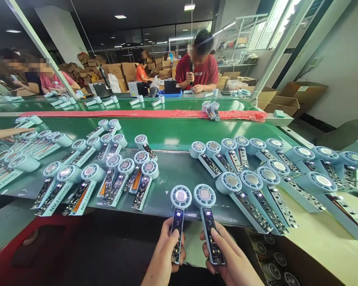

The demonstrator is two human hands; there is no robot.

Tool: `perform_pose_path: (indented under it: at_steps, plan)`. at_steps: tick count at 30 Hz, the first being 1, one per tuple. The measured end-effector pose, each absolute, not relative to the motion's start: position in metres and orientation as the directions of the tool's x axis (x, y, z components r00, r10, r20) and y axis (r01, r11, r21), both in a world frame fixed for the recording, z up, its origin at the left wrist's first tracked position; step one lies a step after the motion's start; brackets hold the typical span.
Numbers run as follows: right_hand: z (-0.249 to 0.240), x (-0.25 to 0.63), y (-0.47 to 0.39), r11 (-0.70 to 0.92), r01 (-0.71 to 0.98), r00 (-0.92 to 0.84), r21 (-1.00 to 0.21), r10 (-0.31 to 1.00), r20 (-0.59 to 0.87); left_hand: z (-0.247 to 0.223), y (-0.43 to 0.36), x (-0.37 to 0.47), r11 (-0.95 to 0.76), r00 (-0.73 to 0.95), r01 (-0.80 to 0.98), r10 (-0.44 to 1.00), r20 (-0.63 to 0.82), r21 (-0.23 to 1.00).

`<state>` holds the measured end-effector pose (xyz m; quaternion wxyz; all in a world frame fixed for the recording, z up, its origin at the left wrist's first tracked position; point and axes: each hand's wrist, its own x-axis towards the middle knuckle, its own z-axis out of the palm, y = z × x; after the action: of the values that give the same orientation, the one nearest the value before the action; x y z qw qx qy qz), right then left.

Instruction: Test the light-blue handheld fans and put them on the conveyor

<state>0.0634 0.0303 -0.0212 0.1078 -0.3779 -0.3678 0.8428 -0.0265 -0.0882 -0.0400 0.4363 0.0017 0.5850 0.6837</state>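
Blue fan [180, 214] in left hand [164, 258], another fan [207, 216] prob. gripped by right hand [229, 260]

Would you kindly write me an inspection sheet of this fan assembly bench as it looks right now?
Surface: green conveyor belt with a red strip along its far edge.
Job's things: left fan and right fan, handles open with circuit boards bare and small red displays lit.
Clutter: rows of similar open fans at left and right; a tray of round parts below at right.
Hands: left hand grips the left fan's handle; right hand grips the right fan's handle.
Cables: nothing seen.
Surroundings: person in a red shirt across the belt, other workers at left, stacked cardboard boxes behind.
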Motion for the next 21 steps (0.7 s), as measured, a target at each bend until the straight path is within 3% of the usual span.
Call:
perform_pose_path:
  at_steps: [14,21]
  plan:
    - [-0.036,0.07,0.029,-0.571,0.116,-0.701,-0.812,0.533,-0.475,-0.031,-0.087,-0.02,0.17,-0.616,-0.563,0.566,-0.547,0.809]
    - [-0.039,0.073,0.024,-0.609,0.11,-0.686,-0.785,0.525,-0.503,-0.039,-0.084,-0.02,0.116,-0.589,-0.595,0.611,-0.53,0.795]
